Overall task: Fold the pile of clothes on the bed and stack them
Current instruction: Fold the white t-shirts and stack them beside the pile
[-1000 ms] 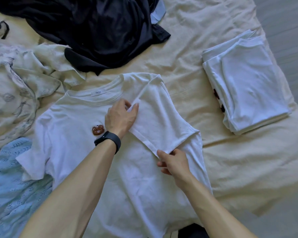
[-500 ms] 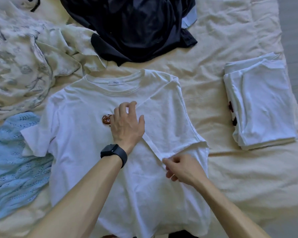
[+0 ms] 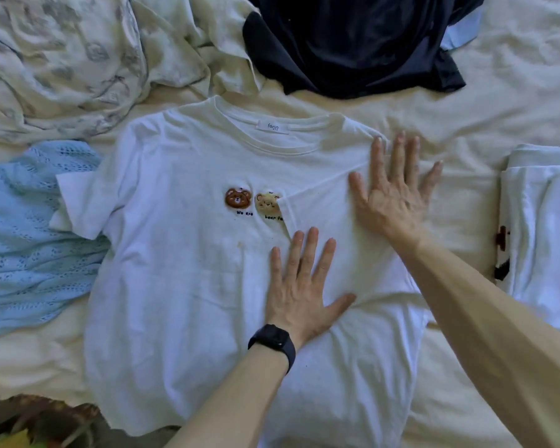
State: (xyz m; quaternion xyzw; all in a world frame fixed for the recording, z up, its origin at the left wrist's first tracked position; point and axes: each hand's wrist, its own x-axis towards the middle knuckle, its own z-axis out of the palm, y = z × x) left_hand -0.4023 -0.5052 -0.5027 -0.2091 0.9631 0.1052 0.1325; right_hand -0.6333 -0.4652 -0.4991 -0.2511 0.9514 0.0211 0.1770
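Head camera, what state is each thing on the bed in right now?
White T-shirt: spread face up, one sleeve folded in.
Left hand: flat, pressing the T-shirt.
Right hand: flat on the folded sleeve.
White stack: folded.
Dark garment: crumpled, unfolded.
Blue knit: unfolded.

My left hand (image 3: 301, 292) and right hand (image 3: 392, 198) lie flat on the white T-shirt (image 3: 175, 270), which fills the middle of the bed (image 3: 466, 130). Bare sheet is open just right of my right hand, as far as the folded white stack (image 3: 547, 227). The light blue knit (image 3: 23, 237) touches the shirt's left sleeve. Crumpled patterned fabric (image 3: 62, 59) and a navy garment (image 3: 353, 43) crowd the far side.
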